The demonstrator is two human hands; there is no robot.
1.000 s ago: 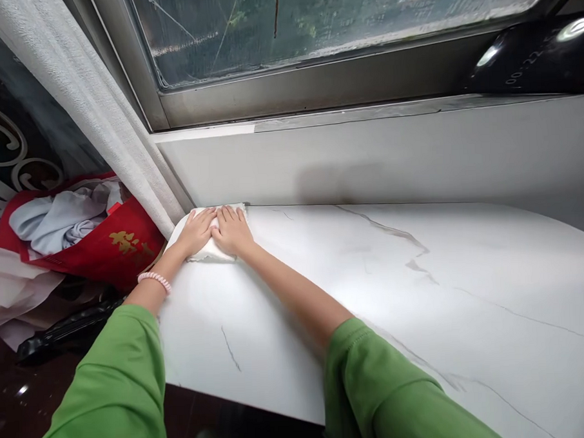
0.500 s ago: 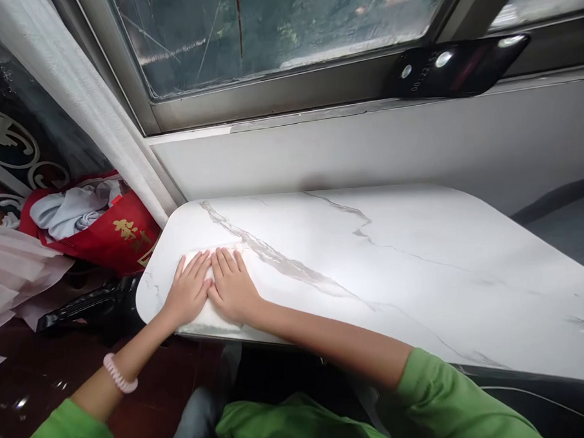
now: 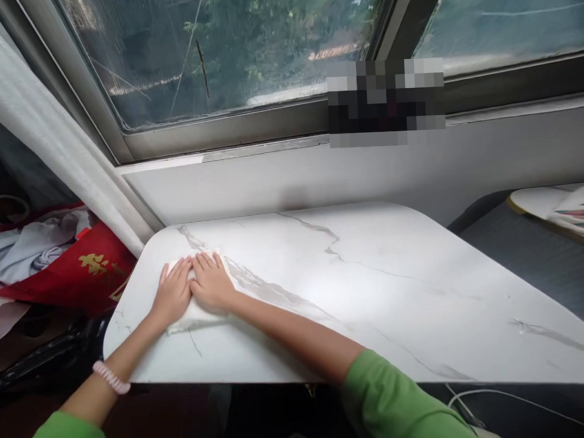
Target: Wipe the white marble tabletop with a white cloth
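Note:
A folded white cloth (image 3: 199,316) lies on the left part of a white marble-patterned tabletop (image 3: 383,305). My left hand (image 3: 172,295) rests flat on the cloth's left side, fingers stretched toward the window. Beside it, my right hand (image 3: 211,285) presses flat on the same cloth, its thumb side touching the left hand. Neither hand is wrapped around anything; the cloth is under both palms and partly hidden by them. On my left wrist is a pink coiled band (image 3: 111,377).
A window (image 3: 236,53) stands behind the table above a white wall. At left are a white curtain (image 3: 50,120) and a red bag (image 3: 76,267) with clothes. A patterned board (image 3: 552,201) lies on a dark surface at right. A pale cable (image 3: 503,392) runs below the front edge.
Both hands have slid the cloth away from the table's front edge toward the window, staying flat on it. The view has shifted, bringing the patterned board in at right.

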